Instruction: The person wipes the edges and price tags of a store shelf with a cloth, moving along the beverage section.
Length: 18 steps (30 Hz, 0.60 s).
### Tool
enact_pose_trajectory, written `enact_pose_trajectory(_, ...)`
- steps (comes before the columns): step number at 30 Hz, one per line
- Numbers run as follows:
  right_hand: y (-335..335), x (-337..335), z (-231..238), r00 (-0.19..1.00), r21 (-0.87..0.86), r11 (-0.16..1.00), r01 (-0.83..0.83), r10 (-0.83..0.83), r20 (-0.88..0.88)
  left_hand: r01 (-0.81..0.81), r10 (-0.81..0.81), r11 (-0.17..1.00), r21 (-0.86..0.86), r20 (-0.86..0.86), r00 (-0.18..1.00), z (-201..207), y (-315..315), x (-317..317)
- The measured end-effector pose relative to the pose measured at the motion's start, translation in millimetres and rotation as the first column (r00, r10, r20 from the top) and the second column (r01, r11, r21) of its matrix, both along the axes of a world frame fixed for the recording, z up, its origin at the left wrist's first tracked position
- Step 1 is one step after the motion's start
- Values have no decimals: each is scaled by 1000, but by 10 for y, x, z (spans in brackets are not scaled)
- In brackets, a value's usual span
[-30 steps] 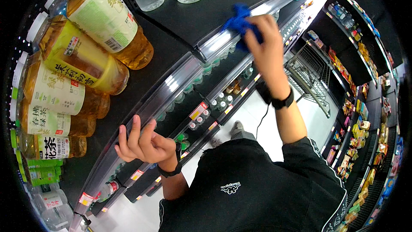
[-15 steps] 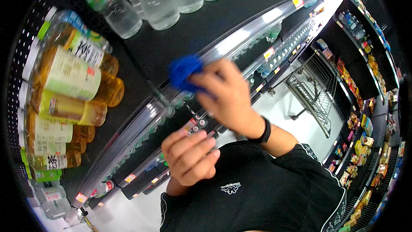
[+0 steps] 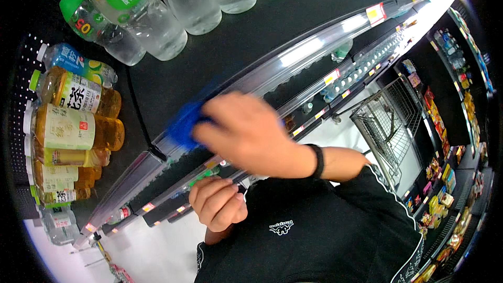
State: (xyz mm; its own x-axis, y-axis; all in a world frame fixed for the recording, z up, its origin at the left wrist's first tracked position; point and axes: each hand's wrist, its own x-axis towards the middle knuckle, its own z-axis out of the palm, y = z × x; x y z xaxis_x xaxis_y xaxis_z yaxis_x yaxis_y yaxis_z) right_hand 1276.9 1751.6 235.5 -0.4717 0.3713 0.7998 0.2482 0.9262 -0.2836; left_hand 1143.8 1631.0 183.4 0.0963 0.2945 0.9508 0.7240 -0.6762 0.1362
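My right hand (image 3: 246,133), with a black band round its wrist, is blurred by motion. It is closed on a blue cloth (image 3: 186,123), which lies against the clear front strip (image 3: 298,55) of a dark shelf (image 3: 209,52). Just below it, in front of my dark shirt, my left hand (image 3: 217,204) hangs with its fingers curled in and no object showing in it. Clear bottles with green labels (image 3: 152,26) stand along the far part of the shelf. At its left side are several bottles of amber drink (image 3: 68,128).
Lower shelves with more bottles (image 3: 367,65) run beneath this one. A metal shopping cart (image 3: 390,120) stands on the white floor to the right. Beyond it, a rack of colourful packaged goods (image 3: 437,204) lines the aisle. Price tags (image 3: 375,14) sit along the shelf edges.
My right hand and the blue cloth have moved left and slightly down along the shelf edge. My left hand has shifted slightly left and its fingers are curled tighter. The view has shifted a little.
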Motion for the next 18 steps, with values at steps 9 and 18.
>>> enact_pose_trajectory(9,-93,-411,139,975,106,970,-217,210,74,-351,318,936,37,340,885,-531,-57,45)
enact_pose_trajectory(18,674,1054,119,979,-109,976,188,-176,105,-679,682,725,-117,-21,731,-172,388,226)
